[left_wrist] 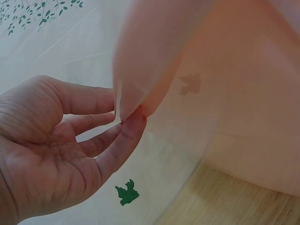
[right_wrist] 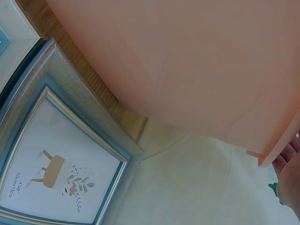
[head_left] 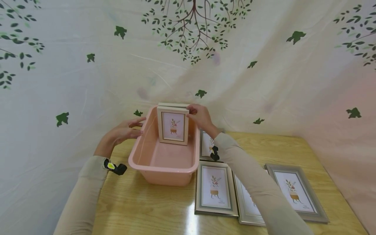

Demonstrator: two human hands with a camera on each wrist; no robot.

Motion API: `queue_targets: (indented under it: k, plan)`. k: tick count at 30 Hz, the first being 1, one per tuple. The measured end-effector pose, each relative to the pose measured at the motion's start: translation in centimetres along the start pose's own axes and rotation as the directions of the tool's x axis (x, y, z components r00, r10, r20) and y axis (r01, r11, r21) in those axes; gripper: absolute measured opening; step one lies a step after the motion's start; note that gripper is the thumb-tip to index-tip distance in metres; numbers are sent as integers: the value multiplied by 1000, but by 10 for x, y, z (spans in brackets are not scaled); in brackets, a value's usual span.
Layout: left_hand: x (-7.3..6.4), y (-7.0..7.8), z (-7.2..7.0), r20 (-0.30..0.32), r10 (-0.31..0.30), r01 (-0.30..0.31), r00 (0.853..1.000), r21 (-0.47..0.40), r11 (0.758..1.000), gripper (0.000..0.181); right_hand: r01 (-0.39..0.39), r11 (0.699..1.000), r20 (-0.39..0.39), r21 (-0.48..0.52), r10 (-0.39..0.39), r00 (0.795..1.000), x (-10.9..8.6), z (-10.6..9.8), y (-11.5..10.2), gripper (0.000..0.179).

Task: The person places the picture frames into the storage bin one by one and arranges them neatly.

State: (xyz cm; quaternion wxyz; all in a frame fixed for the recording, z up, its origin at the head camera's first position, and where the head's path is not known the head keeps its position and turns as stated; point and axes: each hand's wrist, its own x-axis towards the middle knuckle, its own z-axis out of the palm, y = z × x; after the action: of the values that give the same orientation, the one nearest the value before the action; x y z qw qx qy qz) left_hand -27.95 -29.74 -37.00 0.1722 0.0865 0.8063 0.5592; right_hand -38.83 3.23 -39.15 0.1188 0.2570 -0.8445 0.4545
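Note:
A pink plastic basin (head_left: 174, 169) stands on the table. At its left rim is my left hand (head_left: 124, 132), thumb and fingertips pinching the edge, as the left wrist view shows. Inside the basin's far end, a cream picture frame (head_left: 160, 127) with a potted-plant print stands upright. A second light frame (head_left: 173, 104) shows just behind its top edge. My right hand (head_left: 201, 117) pinches the front frame at its upper right corner. In the right wrist view the basin wall hides most of that hand (right_wrist: 291, 180).
Right of the basin lie several picture frames: a silver one (head_left: 197, 189), one (head_left: 201, 147) behind it, one (head_left: 245, 217) partly under my right sleeve, and a grey one (head_left: 314, 195) farther right. A printed cloth (head_left: 235, 91) hangs behind the wooden table (head_left: 138, 209).

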Motion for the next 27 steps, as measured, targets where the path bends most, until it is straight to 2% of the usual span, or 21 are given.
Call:
queue_targets:
  k: [11,27]
  plan:
    - [1,1,1,0,1,-1,1000,6,1000,79,23,999,-12,-26,-23,1000,-1,1,0,25]
    - [2,-1,-2,7,1,-1,1000,-7,1000,79,35,999,2,-2,-35,999,-1,1,2,25]
